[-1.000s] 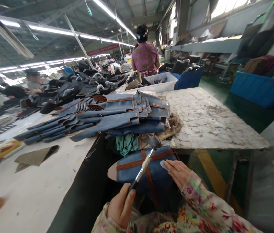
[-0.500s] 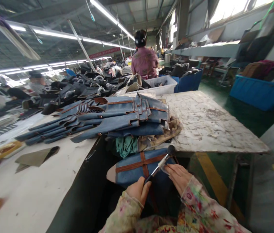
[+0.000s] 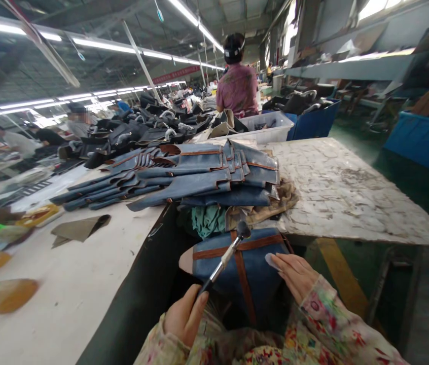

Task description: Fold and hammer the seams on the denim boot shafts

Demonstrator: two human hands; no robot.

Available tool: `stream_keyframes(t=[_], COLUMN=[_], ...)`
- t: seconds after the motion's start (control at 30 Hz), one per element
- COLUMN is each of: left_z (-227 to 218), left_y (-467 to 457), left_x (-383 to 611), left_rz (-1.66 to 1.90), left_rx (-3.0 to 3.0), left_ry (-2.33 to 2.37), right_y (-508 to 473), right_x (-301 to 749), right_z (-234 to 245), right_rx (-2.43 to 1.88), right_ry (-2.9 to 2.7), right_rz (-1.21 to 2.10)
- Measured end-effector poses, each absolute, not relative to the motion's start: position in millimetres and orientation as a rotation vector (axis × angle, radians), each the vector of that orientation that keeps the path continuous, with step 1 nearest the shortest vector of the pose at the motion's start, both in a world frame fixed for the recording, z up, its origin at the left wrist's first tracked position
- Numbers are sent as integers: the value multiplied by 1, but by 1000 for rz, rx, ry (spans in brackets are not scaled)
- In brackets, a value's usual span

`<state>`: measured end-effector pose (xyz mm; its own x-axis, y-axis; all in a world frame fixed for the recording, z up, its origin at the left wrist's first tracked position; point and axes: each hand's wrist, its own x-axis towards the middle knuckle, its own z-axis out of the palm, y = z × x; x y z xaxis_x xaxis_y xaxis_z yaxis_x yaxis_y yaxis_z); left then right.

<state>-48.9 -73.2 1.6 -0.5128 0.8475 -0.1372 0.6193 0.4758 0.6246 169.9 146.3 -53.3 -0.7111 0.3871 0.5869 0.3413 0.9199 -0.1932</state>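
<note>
My left hand (image 3: 186, 315) is closed round the dark handle of a hammer (image 3: 225, 258) with a shiny metal shaft and a black rounded head. The hammer slants up to the right, its head over the top of a blue leather piece (image 3: 214, 263) with crossed brown straps and a pale rounded end. My right hand (image 3: 296, 274) is at the right side of this piece, fingers pressed together on a small whitish scrap (image 3: 272, 261). Whether the scrap touches the leather I cannot tell. The lower part of the leather piece lies in shadow near my lap.
A stack of blue leather pieces (image 3: 199, 175) lies ahead on the worn table (image 3: 355, 197). Below it are a green cloth (image 3: 207, 220) and a brown cloth (image 3: 252, 215). An olive piece (image 3: 79, 229) rests on the left table. A person (image 3: 237, 86) sits beyond, beside plastic bins (image 3: 420, 142).
My left hand has drawn the hammer down and left, away from my right hand. My right hand has shifted right, with the whitish scrap at its fingertips. The view has turned slightly left.
</note>
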Motion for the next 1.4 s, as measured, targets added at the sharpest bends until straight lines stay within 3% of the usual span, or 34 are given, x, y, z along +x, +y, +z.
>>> stream_keyframes(t=[0.73,0.9,1.07,1.23,1.4], left_z=[-4,-2,5,0,46], left_y=[-67,-46,-53,-75,-115], left_x=[-45,-42,-43,-47,-88], left_rz=[772,511,672,396,440], left_rx=[1231,1239,1275,1160,944], left_ry=[2322,2336,2321,2389,2673], right_y=[146,147,148,150,162], right_x=[171,173,175,175,179], right_z=[-53,-54,-57,-58,-52], right_rx=[-542,-508,-503,-462,-432], right_ry=[-2416,-2416,-2412,-2435,-2418], right_rz=[120,144,143,195,286])
